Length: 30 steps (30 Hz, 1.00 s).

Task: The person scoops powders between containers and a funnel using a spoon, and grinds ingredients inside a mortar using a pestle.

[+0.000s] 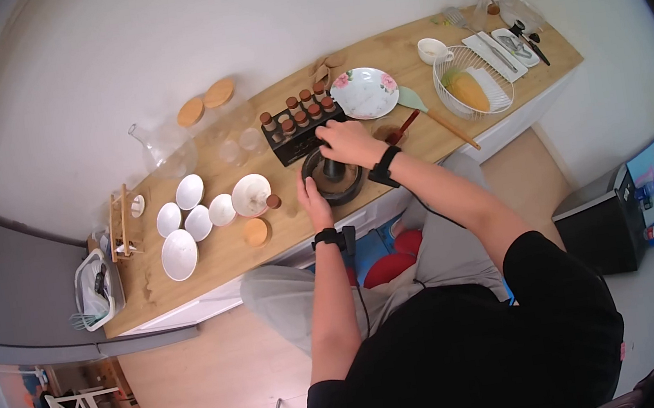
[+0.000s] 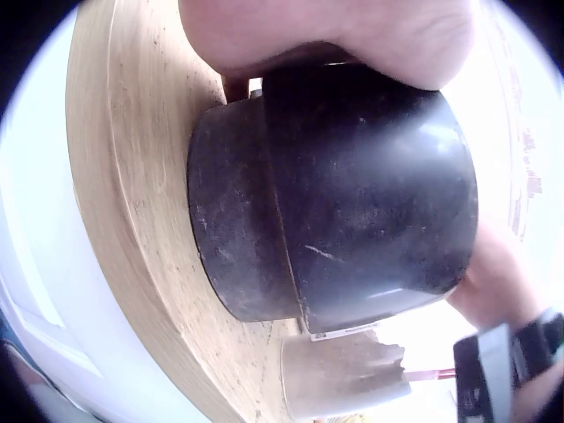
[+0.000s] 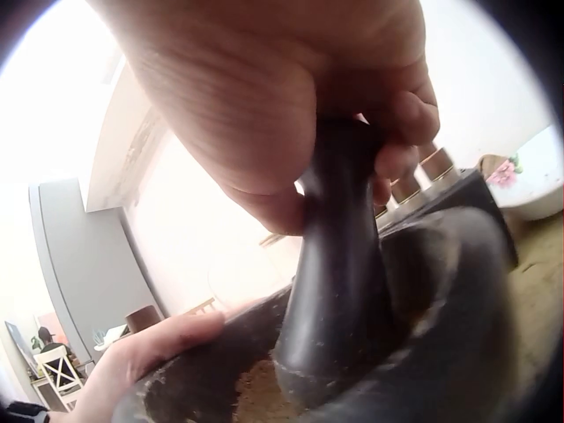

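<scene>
A dark stone mortar stands near the counter's front edge. My left hand grips its left side, the thumb lying at the rim in the right wrist view. With my right hand I hold a black pestle by its top, fingers and thumb wrapped round it. The pestle stands a little tilted inside the mortar, its lower end in brown ground powder. Just behind the mortar is a black rack of small cork-topped bottles. A cup with a red-brown handle sticking out sits to the right.
Several white bowls and a round wooden lid lie to the left. Behind are glass jars with wooden lids. To the right are a floral plate, a green spatula and a white wire basket.
</scene>
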Available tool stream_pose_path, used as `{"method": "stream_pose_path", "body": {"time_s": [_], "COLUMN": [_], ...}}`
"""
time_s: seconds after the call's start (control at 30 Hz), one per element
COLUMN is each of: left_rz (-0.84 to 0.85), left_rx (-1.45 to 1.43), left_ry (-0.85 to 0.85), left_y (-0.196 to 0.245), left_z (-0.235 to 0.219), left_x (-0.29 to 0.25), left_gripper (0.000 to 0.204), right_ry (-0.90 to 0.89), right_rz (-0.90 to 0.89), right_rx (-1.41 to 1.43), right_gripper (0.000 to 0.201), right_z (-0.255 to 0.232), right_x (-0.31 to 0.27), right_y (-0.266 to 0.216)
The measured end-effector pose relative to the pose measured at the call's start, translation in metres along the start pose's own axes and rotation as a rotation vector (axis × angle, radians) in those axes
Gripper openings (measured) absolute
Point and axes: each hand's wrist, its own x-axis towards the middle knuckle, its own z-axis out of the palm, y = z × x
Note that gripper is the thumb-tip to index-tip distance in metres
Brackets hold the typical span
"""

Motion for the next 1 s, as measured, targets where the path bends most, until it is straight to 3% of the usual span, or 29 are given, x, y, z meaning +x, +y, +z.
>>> {"method": "stream_pose_path", "body": {"time_s": [0.13, 0.2, 0.37, 0.47, 0.6, 0.77, 0.9, 1.0], "left_rz": [-0.025, -0.003, -0.006, 0.045, -0.01, -0.002, -0.02, -0.019], "left_rx": [-0.042, -0.019, -0.033, 0.108, -0.001, -0.006, -0.02, -0.013], "left_ry": [0.022, -0.01, -0.009, 0.006, -0.002, 0.012, -0.016, 0.011], "left_y": [0.012, 0.011, -0.004, -0.003, 0.002, -0.004, -0.017, -0.009], "left_z": [0.007, 0.005, -0.003, -0.003, 0.0, -0.001, -0.006, -0.003], "left_x": [-0.004, -0.003, 0.002, 0.0, -0.002, 0.0, 0.003, -0.001], "left_gripper": [0.042, 0.042, 0.042, 0.042, 0.041, 0.041, 0.042, 0.043], "right_ry": [-0.047, 0.0, 0.046, 0.074, 0.033, -0.043, 0.045, 0.029], "right_rz": [-0.04, -0.174, -0.308, -0.133, -0.021, -0.189, -0.349, -0.225], "right_rx": [0.049, 0.091, 0.188, 0.127, 0.077, 0.02, 0.158, 0.155], "right_gripper": [0.02, 0.018, 0.016, 0.019, 0.019, 0.017, 0.019, 0.021], "right_z": [-0.016, -0.018, -0.003, 0.01, 0.002, -0.015, -0.004, 0.004], "right_x": [-0.036, -0.044, -0.018, 0.006, -0.006, -0.047, -0.033, -0.007], "right_y": [0.006, -0.012, -0.047, -0.029, 0.009, -0.011, -0.045, -0.038]}}
